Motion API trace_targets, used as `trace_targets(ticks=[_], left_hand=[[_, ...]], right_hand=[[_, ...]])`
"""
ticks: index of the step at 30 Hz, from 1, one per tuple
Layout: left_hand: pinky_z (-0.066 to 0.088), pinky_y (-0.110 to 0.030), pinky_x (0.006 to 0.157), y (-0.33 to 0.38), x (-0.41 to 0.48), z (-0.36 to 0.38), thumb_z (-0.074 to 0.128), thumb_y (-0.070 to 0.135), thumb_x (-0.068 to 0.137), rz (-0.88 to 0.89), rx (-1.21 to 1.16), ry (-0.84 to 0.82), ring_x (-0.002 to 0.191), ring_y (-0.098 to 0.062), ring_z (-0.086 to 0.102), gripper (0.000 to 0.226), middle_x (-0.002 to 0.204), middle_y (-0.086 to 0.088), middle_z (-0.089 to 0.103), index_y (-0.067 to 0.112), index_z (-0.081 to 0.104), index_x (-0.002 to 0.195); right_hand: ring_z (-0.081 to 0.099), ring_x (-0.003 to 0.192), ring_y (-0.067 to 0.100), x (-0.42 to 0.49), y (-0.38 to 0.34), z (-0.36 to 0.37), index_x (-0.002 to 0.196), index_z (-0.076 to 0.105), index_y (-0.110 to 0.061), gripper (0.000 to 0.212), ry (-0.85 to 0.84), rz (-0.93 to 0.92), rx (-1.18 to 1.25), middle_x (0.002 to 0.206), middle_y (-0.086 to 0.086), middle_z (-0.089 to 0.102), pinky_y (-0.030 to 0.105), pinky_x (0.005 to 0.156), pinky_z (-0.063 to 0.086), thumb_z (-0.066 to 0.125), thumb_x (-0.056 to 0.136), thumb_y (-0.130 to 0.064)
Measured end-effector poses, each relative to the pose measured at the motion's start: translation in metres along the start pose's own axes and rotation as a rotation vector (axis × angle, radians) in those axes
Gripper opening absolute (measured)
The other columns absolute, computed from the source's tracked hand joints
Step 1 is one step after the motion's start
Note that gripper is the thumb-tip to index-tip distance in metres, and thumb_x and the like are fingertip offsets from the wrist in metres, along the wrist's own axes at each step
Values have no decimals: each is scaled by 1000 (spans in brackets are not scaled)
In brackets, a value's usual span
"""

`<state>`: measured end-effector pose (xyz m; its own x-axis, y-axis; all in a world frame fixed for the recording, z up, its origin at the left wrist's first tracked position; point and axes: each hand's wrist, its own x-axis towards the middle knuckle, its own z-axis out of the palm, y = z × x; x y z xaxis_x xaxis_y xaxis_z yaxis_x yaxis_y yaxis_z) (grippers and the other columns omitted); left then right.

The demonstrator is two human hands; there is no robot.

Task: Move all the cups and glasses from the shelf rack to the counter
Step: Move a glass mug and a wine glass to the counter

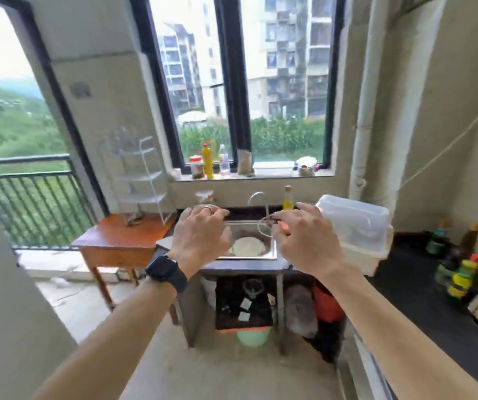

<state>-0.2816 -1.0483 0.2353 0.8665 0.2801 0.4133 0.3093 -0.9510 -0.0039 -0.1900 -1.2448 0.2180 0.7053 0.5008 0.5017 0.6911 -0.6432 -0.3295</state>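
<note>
In a small kitchen beside an open balcony door, a person stands back from the work area with both arms raised. The left hand (200, 238), with a black wristwatch (167, 274) at its wrist, and the right hand (304, 241) hover side by side in front of a stainless-steel sink (246, 256). Both hands are loose and spread, fingers slightly bent, and hold nothing. The tall white wire shelf rack (145, 174) stands well apart to the left on a reddish-brown wooden table (116, 238). Faint clear shapes (123, 137) on its top tier may be glasses, though blur makes it impossible to count them or to say what the lower tiers carry. The dark stone counter (422, 290) runs along the right wall, carrying coloured bottles (462, 272) and a translucent plastic lidded box (353, 220); no cup or glass can be made out on it. By this evidence the job looks barely begun: nothing is in hand, the rack is out of reach, and every piece appears to await its trip across.
</note>
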Motion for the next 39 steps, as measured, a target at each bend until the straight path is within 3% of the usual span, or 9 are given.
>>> trace_targets(ticks=[5,16,31,39], left_hand=[[30,-39,112,-135,-26,-30,48,44,94,-153,76,39,130,-19,48,45,138,5,59,30,57,135],[33,-43,113,-359,-23,-49,46,45,94,-235,89,59,127,-19,51,44,133,2,61,25,59,131],[34,-39,110,-538,130,29,46,42,95,-275,15,62,130,-17,49,46,139,5,57,30,54,139],[48,-40,99,-627,240,67,47,43,94,-316,-42,51,126,-17,53,45,140,8,56,33,52,139]], right_hand=[[35,144,20,46,-125,55,132,65,-30,38,-44,-187,39,136,-9,64,44,113,35,49,99,-41],[34,143,18,131,-308,150,132,61,-34,35,-70,-286,132,139,-12,61,45,113,33,48,100,-42],[38,139,16,332,-378,313,135,59,-31,40,-36,-322,207,137,-8,62,40,111,37,51,98,-43],[42,134,17,455,-390,395,136,57,-31,39,-62,-277,253,134,-7,63,34,107,38,52,98,-42]])
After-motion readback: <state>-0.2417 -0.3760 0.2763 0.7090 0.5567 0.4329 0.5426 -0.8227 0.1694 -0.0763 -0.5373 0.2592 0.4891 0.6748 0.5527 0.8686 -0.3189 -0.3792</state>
